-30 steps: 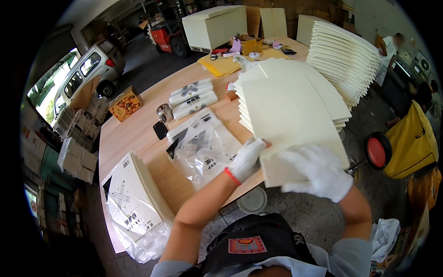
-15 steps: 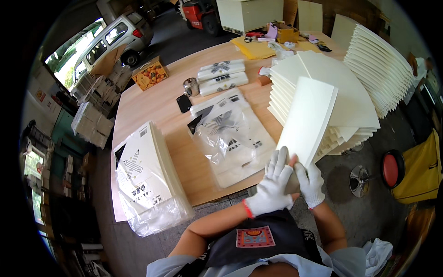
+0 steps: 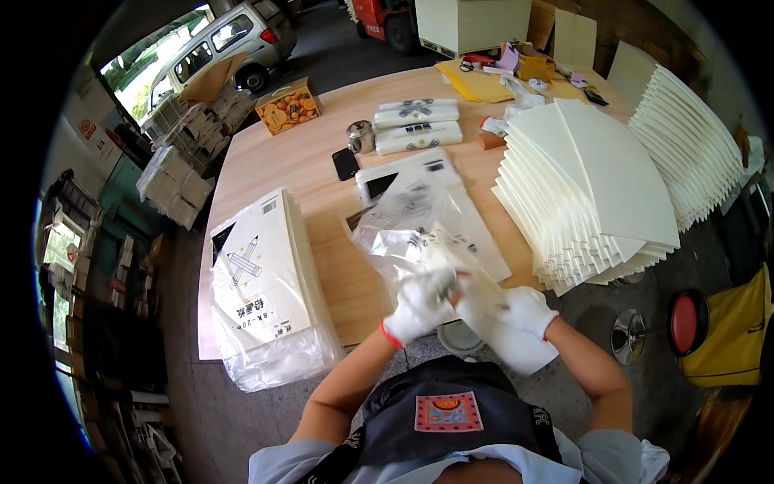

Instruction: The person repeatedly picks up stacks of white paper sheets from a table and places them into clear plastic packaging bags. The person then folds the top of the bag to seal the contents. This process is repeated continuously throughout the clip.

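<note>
My left hand (image 3: 422, 306), in a white knit glove with a red cuff, is closed at the near edge of a clear plastic bag (image 3: 379, 238); its fingertips are blurred. My right hand (image 3: 528, 313), gloved too, grips a bent bundle of cream paper sheets (image 3: 516, 348). The bundle hangs past the table's near edge, its far end against the bag's mouth. How far it reaches inside is hard to see. Beneath lies a pile of flat printed bags (image 3: 472, 218). Filled paper packs (image 3: 270, 282) are stacked at the left, a pencil drawing on the top one.
Fanned stacks of cream paper (image 3: 597, 185) stand at the right, with another stack (image 3: 685, 145) behind. Rolled bags (image 3: 418, 135), a metal cup (image 3: 360, 136), a phone (image 3: 345, 164) and a fruit-printed box (image 3: 289, 109) lie farther back. A red stool (image 3: 685, 297) stands at the right.
The paper bundle has come off the fanned stack, moving left and down to the bag. My left hand has shifted left to the bag's edge, which is now lifted and crumpled.
</note>
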Available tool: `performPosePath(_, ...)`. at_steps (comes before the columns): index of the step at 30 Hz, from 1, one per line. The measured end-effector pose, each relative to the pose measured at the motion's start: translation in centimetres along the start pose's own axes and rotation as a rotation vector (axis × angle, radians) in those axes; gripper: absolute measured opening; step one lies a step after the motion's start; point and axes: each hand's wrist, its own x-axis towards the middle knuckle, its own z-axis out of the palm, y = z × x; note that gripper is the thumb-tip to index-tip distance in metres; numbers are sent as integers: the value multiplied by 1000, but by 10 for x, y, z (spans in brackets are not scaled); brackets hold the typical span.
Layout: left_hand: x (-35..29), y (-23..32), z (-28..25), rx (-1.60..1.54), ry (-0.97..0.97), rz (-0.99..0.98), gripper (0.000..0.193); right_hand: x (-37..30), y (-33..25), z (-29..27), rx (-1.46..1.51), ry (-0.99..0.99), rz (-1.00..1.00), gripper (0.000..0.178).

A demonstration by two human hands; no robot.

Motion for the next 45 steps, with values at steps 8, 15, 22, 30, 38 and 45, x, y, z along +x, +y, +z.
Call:
performPosePath(8, -32, -20, 42, -95, 99, 339, 23, 39, -12, 4, 490, -12, 56, 29)
performPosePath(15, 8, 23, 49, -58, 135, 144, 33, 77, -24, 57, -129, 379, -135, 29)
performPosePath(22, -30, -24, 10, -615, 121, -113, 23, 36, 19, -15, 1350, 98, -96, 32)
performPosePath(30, 31, 47, 30, -238, -13, 136, 29, 100, 22, 55, -362, 442, -60, 38)
performPosePath(38, 20, -3, 68, -207, 111, 83, 18, 55, -20, 98, -152, 360, -114, 37)
performPosePath(45, -47, 3, 62, -25, -156, -124, 14, -18, -29, 72, -168, 867, 91, 23)
